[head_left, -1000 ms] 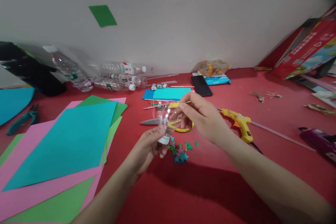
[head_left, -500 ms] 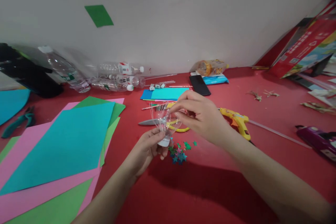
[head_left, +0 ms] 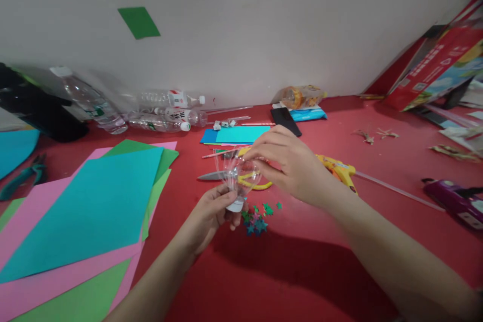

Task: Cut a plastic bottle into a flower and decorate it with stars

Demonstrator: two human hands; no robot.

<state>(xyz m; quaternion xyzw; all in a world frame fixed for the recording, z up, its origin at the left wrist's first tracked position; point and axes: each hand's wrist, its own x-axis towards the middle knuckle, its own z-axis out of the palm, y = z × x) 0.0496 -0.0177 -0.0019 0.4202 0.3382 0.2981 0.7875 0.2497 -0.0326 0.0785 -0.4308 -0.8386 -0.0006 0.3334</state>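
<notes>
Clear bottle top (head_left: 237, 181): one, cut into strips, up above the red table (head_left: 381, 241) between two hands, and here's the key line: its long axis runs nearly upright, white cap (head_left: 236, 206) lowest, strips fanning upward.
Left hand (head_left: 211, 209): nearer the cap, clamped round the neck from the left and below.
Right hand (head_left: 285, 166): over at the flared upper-right edge, thumb and fingers curled close together; whether they pinch a strip, one cannot tell.
Stars (head_left: 258, 224): a small heap just beyond the cap, overlapping too much to count.
Tools: one pair of scissors (head_left: 213, 176) behind the strips, one yellow glue gun (head_left: 339, 168), one pair of pliers (head_left: 24, 181).
Bottles by the wall: three lying clear bottles (head_left: 160, 122), one leaning bottle (head_left: 92, 100), one orange-labelled bottle (head_left: 302, 96).
Phone (head_left: 286, 121): just one, beyond the right hand.
</notes>
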